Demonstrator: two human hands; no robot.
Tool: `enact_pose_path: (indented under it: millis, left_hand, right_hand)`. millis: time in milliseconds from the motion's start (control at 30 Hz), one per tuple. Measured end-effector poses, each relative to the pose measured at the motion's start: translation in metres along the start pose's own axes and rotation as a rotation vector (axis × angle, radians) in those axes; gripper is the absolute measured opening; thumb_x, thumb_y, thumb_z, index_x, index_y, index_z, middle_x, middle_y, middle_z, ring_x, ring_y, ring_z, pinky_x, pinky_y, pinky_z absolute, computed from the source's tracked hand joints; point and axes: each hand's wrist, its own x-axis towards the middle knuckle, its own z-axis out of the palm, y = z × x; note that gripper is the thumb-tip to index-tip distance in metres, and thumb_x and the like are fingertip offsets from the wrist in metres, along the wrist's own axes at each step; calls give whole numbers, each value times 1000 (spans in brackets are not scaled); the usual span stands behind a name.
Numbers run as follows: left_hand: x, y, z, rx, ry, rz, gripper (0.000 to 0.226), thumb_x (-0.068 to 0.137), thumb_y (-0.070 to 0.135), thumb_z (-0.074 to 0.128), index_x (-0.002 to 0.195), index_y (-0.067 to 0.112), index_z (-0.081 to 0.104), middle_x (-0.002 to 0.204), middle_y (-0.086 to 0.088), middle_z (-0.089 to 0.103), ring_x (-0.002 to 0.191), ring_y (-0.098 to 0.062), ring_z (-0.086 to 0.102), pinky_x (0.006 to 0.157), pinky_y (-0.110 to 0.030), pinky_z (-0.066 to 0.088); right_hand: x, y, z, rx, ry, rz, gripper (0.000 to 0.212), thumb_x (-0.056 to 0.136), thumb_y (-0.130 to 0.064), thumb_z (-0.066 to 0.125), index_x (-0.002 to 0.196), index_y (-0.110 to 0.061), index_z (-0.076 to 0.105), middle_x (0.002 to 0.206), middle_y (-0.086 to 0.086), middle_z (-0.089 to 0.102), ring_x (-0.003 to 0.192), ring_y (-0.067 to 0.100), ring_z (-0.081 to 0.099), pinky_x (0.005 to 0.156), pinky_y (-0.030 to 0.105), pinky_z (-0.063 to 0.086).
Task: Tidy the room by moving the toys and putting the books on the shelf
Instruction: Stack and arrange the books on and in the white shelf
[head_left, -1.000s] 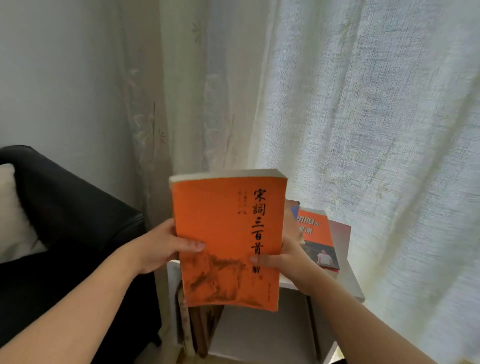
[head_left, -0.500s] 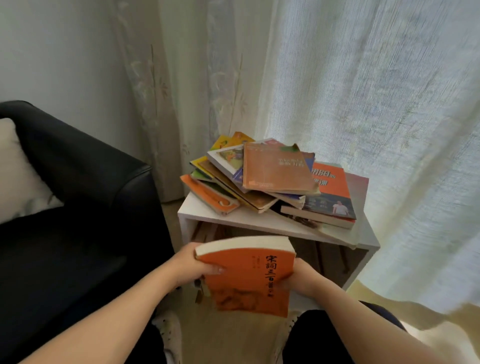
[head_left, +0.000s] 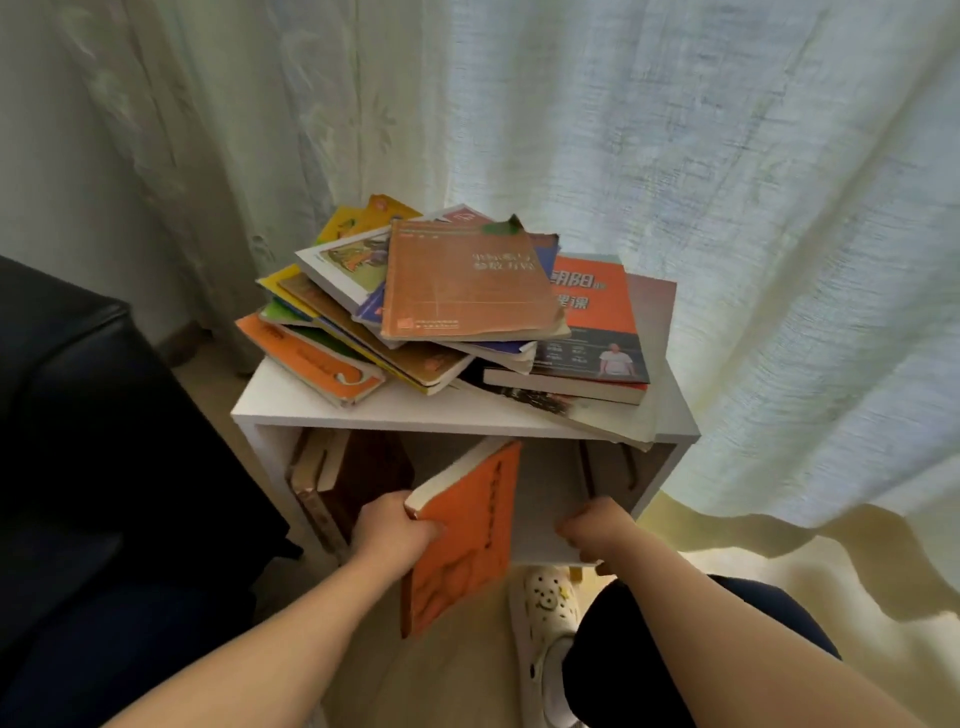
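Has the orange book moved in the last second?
Yes. The orange book, gripped by the left hand, has dropped from above the top of the shelf to its opening.

Orange book (head_left: 467, 525): tilted, gripped by left hand (head_left: 392, 535) at white shelf (head_left: 311, 410) opening; right hand (head_left: 597, 525) curled nearby; book pile (head_left: 467, 280) on top.
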Motion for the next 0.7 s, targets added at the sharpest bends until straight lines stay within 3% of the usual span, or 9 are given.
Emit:
enact_pose_path:
  millis: [167, 333, 433, 500, 600, 700]
  left_hand:
    - [13, 41, 41, -157, 90, -75, 26, 85, 20, 63, 110, 14, 63, 95, -4, 62, 92, -25, 62, 81, -33, 52]
    - [26, 74, 85, -334, 106, -223, 18, 87, 15, 59, 100, 4, 63, 92, -13, 64, 91, -32, 64, 85, -40, 54]
    - [30, 91, 118, -329, 142, -195, 19, 87, 19, 57, 99, 6, 66, 98, -16, 67, 94, -34, 63, 84, -40, 53]
    - [32, 98, 133, -351, 163, -210, 23, 88, 23, 55, 104, 9, 64, 104, -16, 66, 99, -35, 62, 86, -41, 50]
    - [40, 102, 153, -387, 84, -184, 28, 91, 26, 55, 113, 11, 61, 112, -16, 64, 105, -35, 59, 92, -42, 47]
    - [45, 103, 162, -273, -76, -95, 27, 92, 26, 55, 114, 12, 59, 114, -13, 64, 105, -31, 59, 89, -36, 45]
  right_hand:
    - [7, 25, -30, 370, 95, 206, 14, 92, -8, 47, 79, -2, 50, 81, 15, 54, 61, 23, 50, 51, 24, 39]
    - [23, 46, -47, 428, 178, 237, 12, 91, -11, 49, 94, 0, 52, 80, 12, 51, 81, 29, 52, 72, 33, 44]
    - [32, 56, -53, 471, 175, 213, 10, 88, -4, 49, 98, -4, 49, 85, 12, 50, 77, 27, 50, 68, 32, 41]
    - [35, 58, -52, 501, 163, 199, 23, 87, -2, 49, 109, -9, 46, 85, 11, 48, 78, 27, 48, 65, 32, 40]
    - [49, 58, -48, 490, 126, 195, 39, 88, -4, 46, 127, -8, 44, 96, 13, 51, 84, 28, 51, 70, 35, 45]
    - [61, 50, -46, 433, 127, 176, 30, 89, -7, 44, 116, -1, 53, 98, 16, 59, 92, 31, 58, 88, 43, 50]
